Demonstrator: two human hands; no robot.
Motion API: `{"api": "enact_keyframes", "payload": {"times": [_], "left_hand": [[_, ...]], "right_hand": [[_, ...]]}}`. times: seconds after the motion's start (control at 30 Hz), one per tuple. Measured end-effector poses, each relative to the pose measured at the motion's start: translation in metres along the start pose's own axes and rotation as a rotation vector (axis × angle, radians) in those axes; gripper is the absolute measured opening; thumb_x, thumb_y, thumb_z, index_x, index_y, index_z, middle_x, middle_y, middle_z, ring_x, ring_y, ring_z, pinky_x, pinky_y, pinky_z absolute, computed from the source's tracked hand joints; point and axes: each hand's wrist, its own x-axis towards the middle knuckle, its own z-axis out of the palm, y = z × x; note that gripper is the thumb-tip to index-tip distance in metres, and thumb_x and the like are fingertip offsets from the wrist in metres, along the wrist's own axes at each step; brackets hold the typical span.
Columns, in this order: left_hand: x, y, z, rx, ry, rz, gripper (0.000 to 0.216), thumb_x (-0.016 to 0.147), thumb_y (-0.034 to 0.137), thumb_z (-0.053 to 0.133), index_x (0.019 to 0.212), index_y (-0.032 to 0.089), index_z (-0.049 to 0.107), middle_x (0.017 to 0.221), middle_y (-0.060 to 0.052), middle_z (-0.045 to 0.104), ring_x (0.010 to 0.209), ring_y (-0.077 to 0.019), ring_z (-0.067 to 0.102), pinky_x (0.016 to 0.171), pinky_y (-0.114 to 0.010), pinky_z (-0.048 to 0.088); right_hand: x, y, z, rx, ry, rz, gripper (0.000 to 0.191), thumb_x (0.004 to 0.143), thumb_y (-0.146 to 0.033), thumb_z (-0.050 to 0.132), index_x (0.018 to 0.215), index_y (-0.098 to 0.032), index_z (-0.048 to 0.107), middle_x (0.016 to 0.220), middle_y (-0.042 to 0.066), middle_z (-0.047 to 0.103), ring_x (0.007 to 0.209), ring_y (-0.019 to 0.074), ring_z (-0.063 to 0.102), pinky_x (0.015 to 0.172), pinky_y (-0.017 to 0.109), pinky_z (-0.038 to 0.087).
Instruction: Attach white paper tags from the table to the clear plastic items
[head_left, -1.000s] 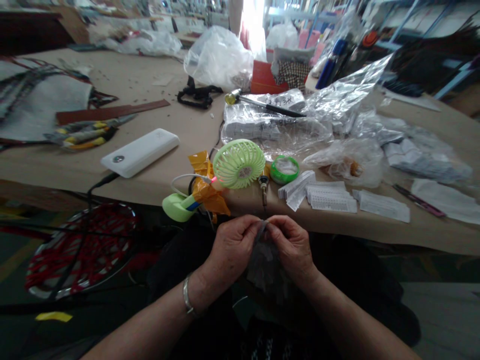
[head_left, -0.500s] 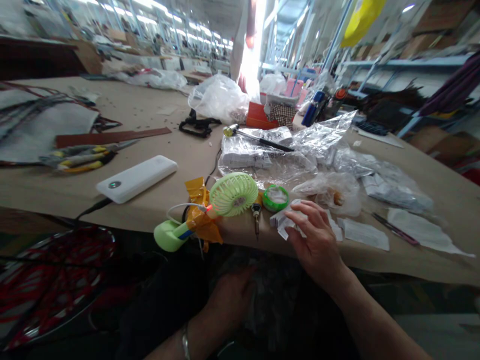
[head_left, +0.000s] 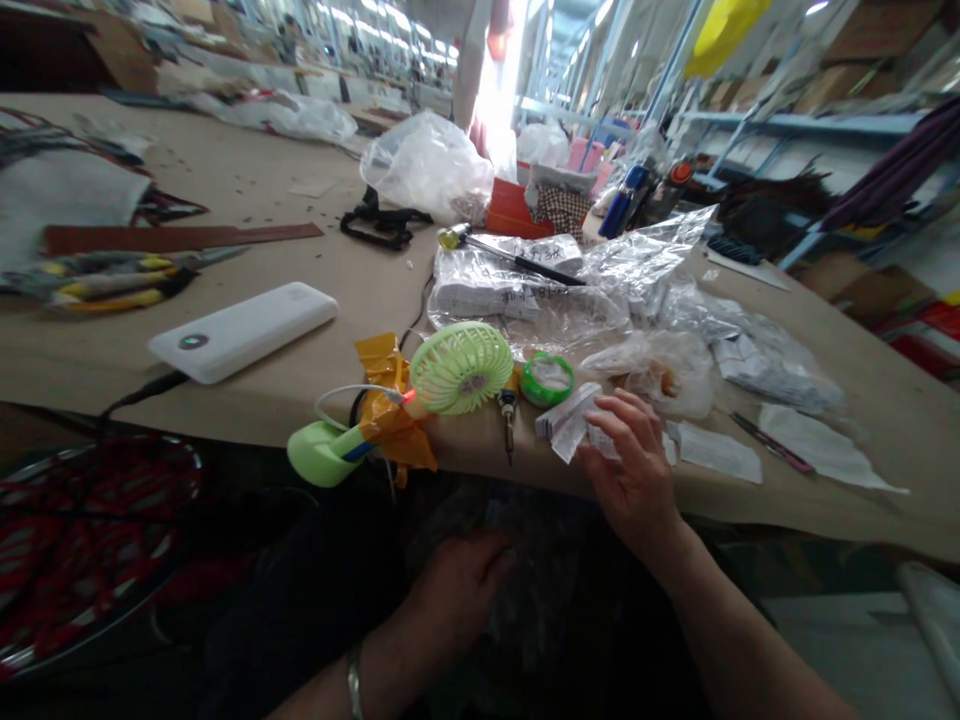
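Note:
My right hand is at the table's front edge with curled fingers. Its thumb and fingertips close on a folded white paper label at the left of a small pile. Below the edge, in shadow over my lap, my left hand has its fingers drawn together; what they hold, if anything, is hidden. Just left of the labels are a round green tin with pale contents and a soldering-iron-like tool, its metal tip pointing toward me. A green fan leans there, bound with orange tape.
A white power bank lies left, with pliers behind it. Clear plastic bags and a small hammer are behind the fan. Tweezers and paper slips lie right. A basket of red strips stands below left.
The view has shifted, so the table things sit slightly higher and further left. By my right hand's fingertips, one label leaf now stands raised. My left hand stays low in my lap.

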Motion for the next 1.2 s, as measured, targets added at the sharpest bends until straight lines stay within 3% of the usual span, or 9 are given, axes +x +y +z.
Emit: {"api": "enact_keyframes", "payload": {"times": [0.17, 0.47, 0.63, 0.77, 0.87, 1.2], "left_hand": [[-0.003, 0.014, 0.002, -0.08, -0.031, 0.03, 0.023, 0.083, 0.025, 0.049, 0.09, 0.021, 0.07, 0.086, -0.005, 0.071, 0.079, -0.0185, 0.063, 0.072, -0.026, 0.044], [0.026, 0.054, 0.011, -0.299, -0.157, 0.12, 0.022, 0.079, 0.02, 0.049, 0.083, 0.015, 0.07, 0.072, -0.002, 0.067, 0.065, -0.0143, 0.056, 0.06, -0.023, 0.041], [0.041, 0.045, 0.012, -0.55, -0.162, 0.032, 0.016, 0.075, 0.021, 0.055, 0.076, 0.014, 0.069, 0.068, -0.001, 0.065, 0.062, -0.0126, 0.054, 0.06, -0.023, 0.04], [0.041, 0.042, 0.003, -0.832, -0.262, -0.086, 0.016, 0.074, 0.028, 0.059, 0.076, 0.013, 0.067, 0.068, -0.002, 0.065, 0.061, -0.0121, 0.056, 0.06, -0.024, 0.043], [0.039, 0.045, -0.003, -0.977, -0.254, -0.164, 0.022, 0.073, 0.034, 0.063, 0.079, 0.013, 0.065, 0.07, -0.003, 0.066, 0.061, -0.0126, 0.058, 0.06, -0.024, 0.044], [0.038, 0.039, 0.005, -0.919, -0.241, -0.181, 0.024, 0.069, 0.035, 0.066, 0.076, 0.012, 0.066, 0.065, -0.003, 0.066, 0.058, -0.0118, 0.057, 0.057, -0.024, 0.042]], "right_hand": [[-0.031, -0.003, 0.008, -0.153, -0.12, -0.086, 0.036, 0.082, -0.025, 0.058, 0.117, -0.021, 0.054, 0.118, 0.01, 0.059, 0.123, 0.0304, 0.042, 0.104, 0.054, 0.031], [-0.025, 0.001, 0.011, -0.12, -0.045, -0.087, 0.02, 0.083, -0.014, 0.057, 0.098, -0.026, 0.064, 0.097, 0.0, 0.071, 0.107, 0.0204, 0.058, 0.109, 0.048, 0.023], [-0.024, 0.002, 0.006, -0.02, -0.009, -0.107, 0.018, 0.08, -0.013, 0.06, 0.09, -0.027, 0.065, 0.09, -0.002, 0.072, 0.103, 0.0193, 0.06, 0.108, 0.049, 0.026], [-0.031, 0.0, 0.004, 0.009, -0.014, -0.104, 0.018, 0.079, -0.013, 0.06, 0.086, -0.029, 0.065, 0.089, -0.003, 0.071, 0.104, 0.0195, 0.06, 0.109, 0.05, 0.026], [-0.033, 0.001, 0.006, 0.008, -0.012, -0.099, 0.016, 0.079, -0.013, 0.06, 0.085, -0.028, 0.065, 0.087, -0.004, 0.071, 0.103, 0.0194, 0.06, 0.109, 0.05, 0.026], [-0.018, 0.008, 0.012, -0.016, 0.038, -0.088, 0.008, 0.08, -0.018, 0.062, 0.08, -0.026, 0.063, 0.084, -0.002, 0.07, 0.103, 0.0197, 0.059, 0.109, 0.049, 0.024]]}}
